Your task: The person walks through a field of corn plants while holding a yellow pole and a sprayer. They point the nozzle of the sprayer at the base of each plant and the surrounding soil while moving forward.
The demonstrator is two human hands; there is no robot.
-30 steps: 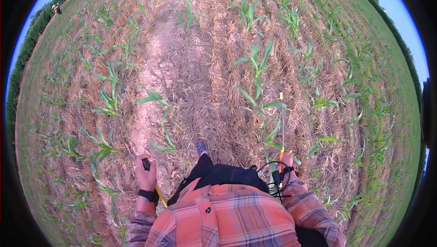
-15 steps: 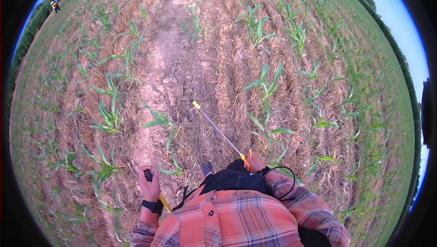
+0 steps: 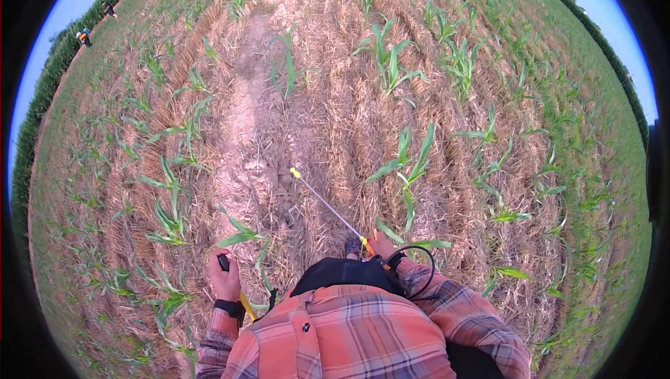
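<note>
My left hand (image 3: 225, 281) is closed around the black grip of a yellow pump lever (image 3: 247, 306), low at the left beside my body. In my right hand (image 3: 382, 246) is the orange handle of a spray wand (image 3: 328, 204). The thin metal tube slants forward and left, ending in a yellow nozzle (image 3: 294, 172) above the straw-covered soil. No spray can be made out. A black hose (image 3: 430, 262) loops from the handle past my right wrist. Nearest the wand is a young corn plant (image 3: 405, 169), to its right.
Rows of young corn (image 3: 391, 65) run ahead on both sides, with straw and a bare soil strip (image 3: 244, 121) between them. Two people (image 3: 84, 37) are far off at the upper left, by a tall hedge (image 3: 52, 89). My shoe (image 3: 354, 248) shows below the wand.
Nearby plants have shifted down in the view as I step forward, and a different shoe shows. The nozzle sits slightly lower and further left. Both hands keep their grips.
</note>
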